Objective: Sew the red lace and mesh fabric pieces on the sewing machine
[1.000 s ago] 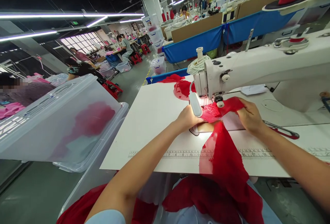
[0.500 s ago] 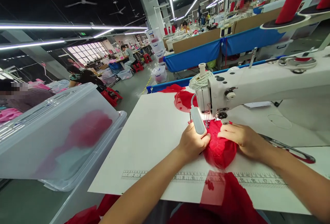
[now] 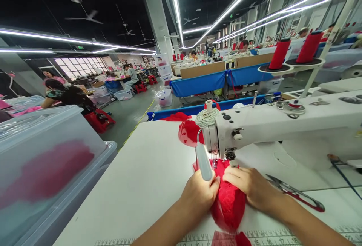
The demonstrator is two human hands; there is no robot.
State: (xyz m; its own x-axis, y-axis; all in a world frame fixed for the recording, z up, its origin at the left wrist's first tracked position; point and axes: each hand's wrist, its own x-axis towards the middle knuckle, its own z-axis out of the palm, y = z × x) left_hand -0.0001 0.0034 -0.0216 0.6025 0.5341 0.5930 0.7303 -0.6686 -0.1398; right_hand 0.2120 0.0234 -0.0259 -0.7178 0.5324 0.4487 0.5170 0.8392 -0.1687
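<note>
A rounded piece of red lace fabric (image 3: 228, 200), sheer at its lower edge, lies under the needle area of a white sewing machine (image 3: 263, 125). My left hand (image 3: 199, 191) pinches its left side, the thumb on top and the other fingers partly hidden behind the small lamp (image 3: 204, 163). On the right side, my right hand (image 3: 246, 183) holds the same fabric with bent fingers close to the presser foot (image 3: 215, 163). Thread snips (image 3: 296, 193) lie on the table to the right of my right wrist.
More sheer red fabric (image 3: 188, 131) lies behind the machine head. A printed ruler (image 3: 195, 238) runs along the table's front. Lidded plastic bins (image 3: 51, 163) stand at the left. Red thread cones (image 3: 279, 53) stand behind the machine; co-workers sit farther back.
The camera view has tilted up, so hands, machine and table appear lower in the picture. Both hands stay on the red lace fabric beside the needle, with little visible shift against the machine.
</note>
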